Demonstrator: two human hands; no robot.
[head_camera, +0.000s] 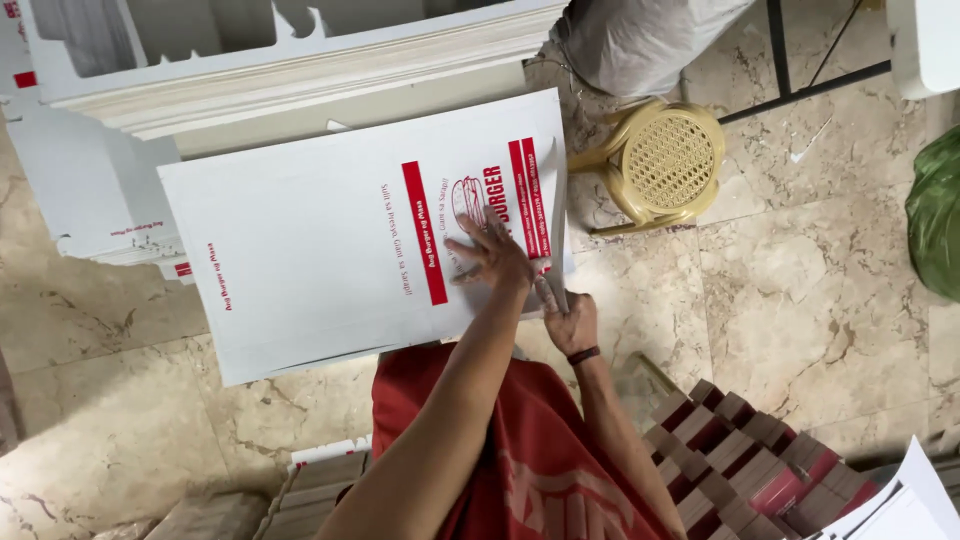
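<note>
A flat white cardboard sheet (320, 240) with red stripes and red print lies tilted in front of me, over my lap. My left hand (490, 255) presses flat on its right part, fingers spread across the printed area. My right hand (570, 320), with a dark band on the wrist, pinches the narrow flap (557, 225) that stands folded up along the sheet's right edge. I wear a red shirt (540, 450).
A thick stack of white cardboard sheets (300, 70) lies at the top. A yellow plastic stool (665, 160) stands right of the sheet on the marble floor. Folded brown and red boxes (740, 450) pile up at lower right. A green bag (935, 220) sits at the right edge.
</note>
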